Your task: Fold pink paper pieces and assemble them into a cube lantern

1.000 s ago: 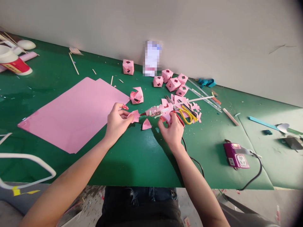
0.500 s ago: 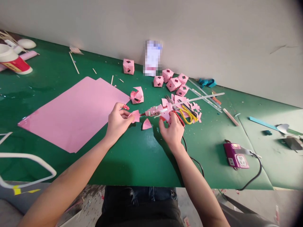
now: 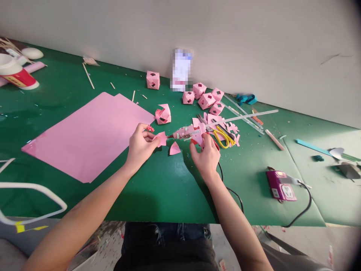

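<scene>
Between thumb and fingers, my left hand [image 3: 141,143] pinches a small pink paper piece [image 3: 161,139]. My right hand [image 3: 207,154] is wrapped round the handle of a pink hot glue gun [image 3: 188,131], whose nozzle meets the right edge of that piece. A long clear glue stick [image 3: 242,117] sticks out of the gun's back end. Just below the nozzle lies a folded pink paper piece [image 3: 175,148]. Beyond my left hand sits a partly open pink paper ball [image 3: 163,114]. Yellow-handled scissors [image 3: 221,137] lie among paper scraps behind my right hand.
Large pink paper sheets [image 3: 90,137] cover the table's left part. Several finished pink paper balls [image 3: 207,101] stand at the back, near a blurred phone [image 3: 182,69] against the wall. A purple power strip [image 3: 281,185] with a black cord lies right. A paper cup [image 3: 17,71] is far left.
The glue stick's rear end sticks out farther to the right than before. Both hands, the paper piece and the glue gun have stayed almost in place.
</scene>
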`<state>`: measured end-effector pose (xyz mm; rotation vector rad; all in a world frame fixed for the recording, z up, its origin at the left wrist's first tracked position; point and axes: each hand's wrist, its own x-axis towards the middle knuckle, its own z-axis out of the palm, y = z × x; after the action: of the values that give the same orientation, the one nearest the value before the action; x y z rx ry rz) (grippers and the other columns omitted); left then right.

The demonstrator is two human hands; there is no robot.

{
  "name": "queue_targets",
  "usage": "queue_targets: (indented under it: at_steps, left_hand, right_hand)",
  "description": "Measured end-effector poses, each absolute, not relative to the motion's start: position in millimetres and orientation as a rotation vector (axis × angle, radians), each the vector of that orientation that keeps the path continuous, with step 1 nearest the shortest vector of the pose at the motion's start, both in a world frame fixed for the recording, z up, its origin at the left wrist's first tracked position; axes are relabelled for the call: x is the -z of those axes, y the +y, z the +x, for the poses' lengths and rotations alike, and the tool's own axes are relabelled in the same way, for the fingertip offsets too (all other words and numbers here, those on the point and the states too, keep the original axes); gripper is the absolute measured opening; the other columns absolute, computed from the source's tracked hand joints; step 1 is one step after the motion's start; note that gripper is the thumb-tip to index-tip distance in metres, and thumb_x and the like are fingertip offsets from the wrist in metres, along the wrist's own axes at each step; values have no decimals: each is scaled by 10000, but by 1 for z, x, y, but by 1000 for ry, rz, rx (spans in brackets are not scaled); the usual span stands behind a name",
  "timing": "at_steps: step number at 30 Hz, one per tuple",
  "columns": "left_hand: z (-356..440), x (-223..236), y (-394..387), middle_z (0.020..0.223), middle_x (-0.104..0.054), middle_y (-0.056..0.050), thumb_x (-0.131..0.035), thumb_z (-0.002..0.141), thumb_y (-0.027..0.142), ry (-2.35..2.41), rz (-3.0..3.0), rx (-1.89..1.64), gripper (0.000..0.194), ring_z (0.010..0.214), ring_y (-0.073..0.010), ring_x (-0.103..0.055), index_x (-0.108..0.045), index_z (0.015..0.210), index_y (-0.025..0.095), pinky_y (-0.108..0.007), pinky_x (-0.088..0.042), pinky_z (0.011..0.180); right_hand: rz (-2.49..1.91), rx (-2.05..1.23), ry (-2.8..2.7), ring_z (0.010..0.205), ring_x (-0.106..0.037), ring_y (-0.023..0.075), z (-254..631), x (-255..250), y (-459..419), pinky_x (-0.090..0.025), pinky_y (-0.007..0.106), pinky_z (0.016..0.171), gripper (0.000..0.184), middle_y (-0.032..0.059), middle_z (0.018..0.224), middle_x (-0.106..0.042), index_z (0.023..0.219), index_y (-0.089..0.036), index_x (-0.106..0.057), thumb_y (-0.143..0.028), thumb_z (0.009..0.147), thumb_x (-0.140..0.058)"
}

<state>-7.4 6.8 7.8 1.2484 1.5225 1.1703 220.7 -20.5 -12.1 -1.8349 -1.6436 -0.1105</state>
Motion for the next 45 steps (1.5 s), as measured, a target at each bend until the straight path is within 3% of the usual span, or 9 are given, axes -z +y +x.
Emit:
queue_targets:
  at_steps: [4,13,22,36,45]
  left_hand:
    - [-7,-8,6,712,-671,65,-760,688,225,1518,1247,-1178,363,632,-147,-692,-526,964,252,-265,-511,628]
    - [-6,-9,6,727,-661,63,-750,680,228,1513,1254,-1181,363,612,-136,-670,-515,956,252,-256,-501,594]
    - [-7,-3,7,808,-660,42,-764,688,233,1482,1264,-1198,366,647,-132,-679,-529,967,253,-251,-523,584]
    - [-7,-7,7,709,-664,57,-770,677,226,1472,1223,-1166,378,600,-145,-683,-525,964,254,-252,-499,575]
    - [-5,-7,5,699,-691,53,-767,679,237,1465,1226,-1141,382,596,-151,-683,-526,974,257,-256,-493,573]
  right_hand:
    - [-1864,102,-1589,749,-670,219,224,9,-19,-426,304,625,269,59,937,-743,1065,-246,-595,-465,910,-586]
    - [-1850,-253,-1476,526,-500,176,216,4,-18,-401,314,581,347,-74,637,-548,885,-304,-355,-477,768,-632]
    - [-1863,-126,-1547,567,-579,210,216,13,-17,-374,302,545,300,-37,656,-605,924,-293,-391,-463,798,-604]
    - [-1877,-74,-1608,656,-684,252,218,16,-18,-389,310,557,297,19,762,-718,970,-282,-422,-437,811,-619]
    - [-1840,-57,-1534,589,-635,224,220,16,-18,-398,316,558,304,-2,730,-701,953,-289,-420,-457,803,-623]
